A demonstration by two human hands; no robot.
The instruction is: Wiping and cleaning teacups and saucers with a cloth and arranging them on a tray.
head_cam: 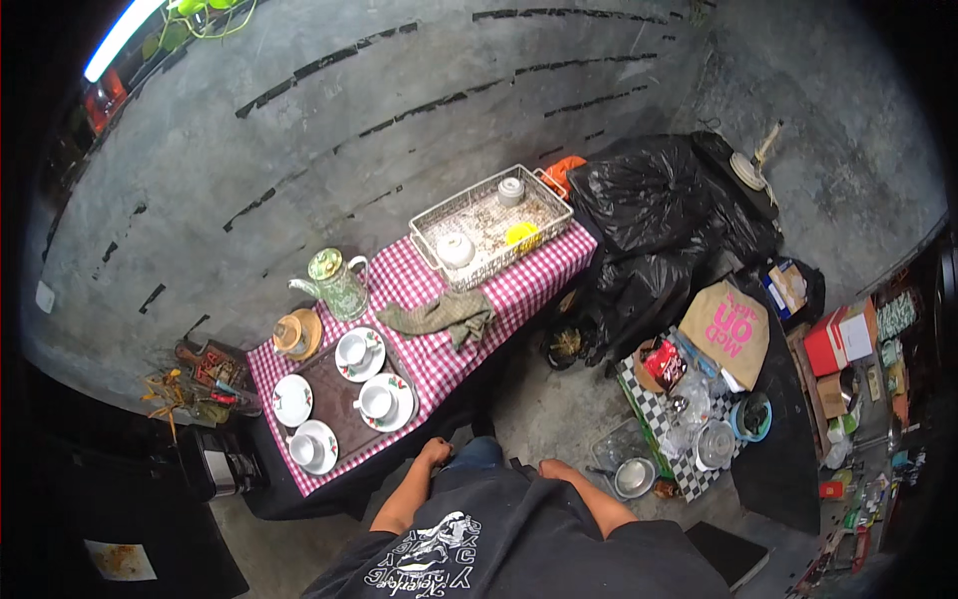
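My left hand [436,451] hangs beside my hip, just off the front edge of a table with a red-and-white checked cloth [516,299]. My right hand [552,469] is at my other side, by the dark shirt. Both hands look curled; whether either grips fabric is unclear. Before me lies a brown tray [340,404] with white cups [352,349] on saucers and a bare saucer [292,400]. Behind it stand a green patterned pot [340,284] and a wooden-looking cup on a saucer [292,337]. A crumpled greenish cloth [441,314] lies to their right.
A wire-sided basket tray [486,278] at the table's far right holds two white items and a yellow object [522,234]. Black plastic bags [644,195] are heaped beyond. To my right, a checkered surface [685,479] bears containers and a brown bag [726,329]; a pan [635,477] sits nearby.
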